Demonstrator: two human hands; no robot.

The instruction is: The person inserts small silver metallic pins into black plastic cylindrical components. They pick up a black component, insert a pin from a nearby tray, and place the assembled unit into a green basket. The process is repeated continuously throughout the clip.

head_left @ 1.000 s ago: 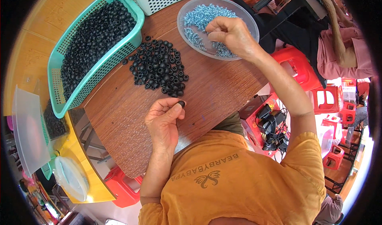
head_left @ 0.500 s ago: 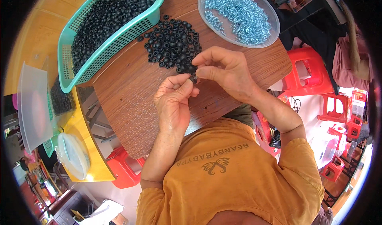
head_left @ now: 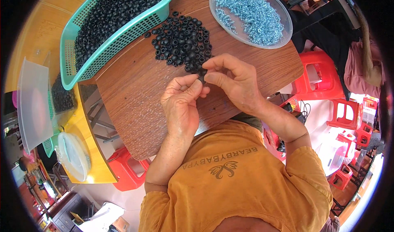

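Both hands meet at frame centre: left hand (head_left: 182, 105) and right hand (head_left: 232, 78) pinch one black rubber ring (head_left: 202, 73) by loose ring pile (head_left: 180, 43). Judged light, soft, grippy; hold by rim.

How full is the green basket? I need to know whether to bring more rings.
Well filled: black rings cover the floor of the green basket and heap near its rim.

We note no labels, signs or screens. Possible packaging only: a clear plastic bag (head_left: 74, 156) with pale round contents at lower left on the yellow surface (head_left: 88, 150), beside a translucent flat lid (head_left: 33, 105).
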